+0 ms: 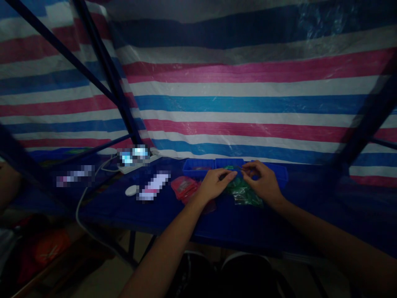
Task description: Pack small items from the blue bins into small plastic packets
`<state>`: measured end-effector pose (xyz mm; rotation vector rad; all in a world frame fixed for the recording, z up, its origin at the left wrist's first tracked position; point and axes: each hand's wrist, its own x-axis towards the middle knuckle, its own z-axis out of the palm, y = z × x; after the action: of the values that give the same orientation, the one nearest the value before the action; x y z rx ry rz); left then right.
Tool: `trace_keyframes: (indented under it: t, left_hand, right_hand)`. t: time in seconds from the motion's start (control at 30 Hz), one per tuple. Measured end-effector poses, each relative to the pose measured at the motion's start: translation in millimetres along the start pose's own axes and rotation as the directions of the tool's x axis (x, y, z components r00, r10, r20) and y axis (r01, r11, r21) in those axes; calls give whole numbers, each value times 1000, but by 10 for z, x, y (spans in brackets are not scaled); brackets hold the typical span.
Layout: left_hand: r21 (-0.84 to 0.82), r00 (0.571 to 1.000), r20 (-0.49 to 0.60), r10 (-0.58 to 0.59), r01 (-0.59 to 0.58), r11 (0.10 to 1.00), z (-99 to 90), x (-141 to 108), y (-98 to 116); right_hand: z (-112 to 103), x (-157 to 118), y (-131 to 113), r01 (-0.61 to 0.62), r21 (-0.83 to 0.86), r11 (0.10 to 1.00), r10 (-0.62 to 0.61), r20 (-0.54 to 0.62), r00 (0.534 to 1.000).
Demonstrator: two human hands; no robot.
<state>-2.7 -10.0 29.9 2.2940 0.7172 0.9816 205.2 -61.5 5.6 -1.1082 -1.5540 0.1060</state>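
Note:
My left hand [215,182] is closed in a pinch over a pile of small green plastic bags [246,194]. A bit of green shows just past its fingertips, but I cannot make out what it grips. Facing it, my right hand [263,180] is also curled, thumb against fingers, near a thin dark sliver too small to name. The shiny green bags lie on the blue tabletop [226,227] between and below both hands. Beside my left wrist sits a stack of red plastic packets [184,187].
Blue plastic bins [198,162] stand in a row behind my hands. To the left are a round white object [132,190], a blurred-out phone-like item [154,186] and a white power strip [136,165] with a cable. Blue metal posts [107,70] frame the striped sheet. Another person's arm shows far left.

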Motion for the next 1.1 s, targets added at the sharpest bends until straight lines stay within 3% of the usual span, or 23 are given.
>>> trace_keyframes:
  t: [0.07,0.17,0.33,0.57,0.77,1.1]
  left_hand:
    - [-34,999,51,9,-7,999,19,2,-3]
    - [-56,998,70,10,-6,998,27,13,-34]
    - [-71,999,16,-34,35,997,9,22,-94]
    - [-42,998,13,-54,55,998,21,9,-92]
    - [-194,990,133,-40,65,979,55,-5,-116]
    - [-308,995,4,-101,97,946,43,43,-175]
  right_hand:
    - [5,-22,-60,136,-90,987,-129,85,988]
    - [33,-45,-76,210,-76,975,-194,173,966]
    - [37,-48,-77,157,-17,987,-150,204,967]
    - [4,-24,-156,69,-51,996,-69,9,998]
    - [4,-35,-95,22,-11,1000,-21,113,993]
    - [-8,-12,-84,304,-83,949,-272,274,923]
